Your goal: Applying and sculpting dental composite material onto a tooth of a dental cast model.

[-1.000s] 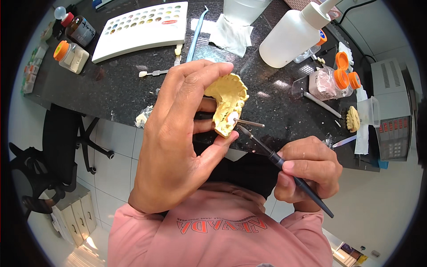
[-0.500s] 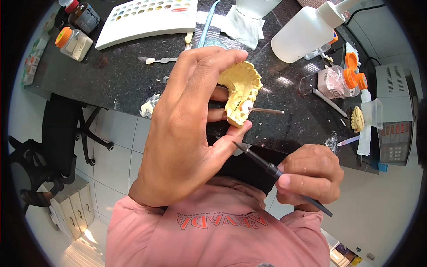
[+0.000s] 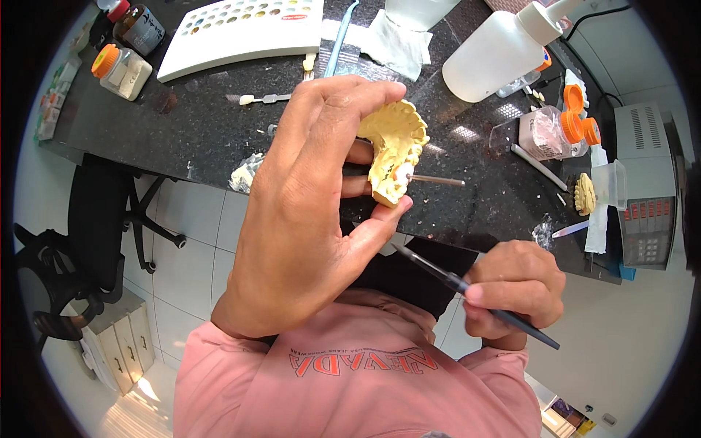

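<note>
Yellow cast (image 3: pixel 394 150) sits gripped in left hand (image 3: pixel 307 212) at centre; right hand (image 3: pixel 515 288) pinches brush (image 3: pixel 467 285). Better bring the tip slowly, cast steady.

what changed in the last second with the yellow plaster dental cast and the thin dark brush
The right hand drew the thin dark brush down and away from the yellow plaster dental cast; its tip now sits below the left hand's thumb. The left hand still holds the cast up, metal pin sticking out.
</note>
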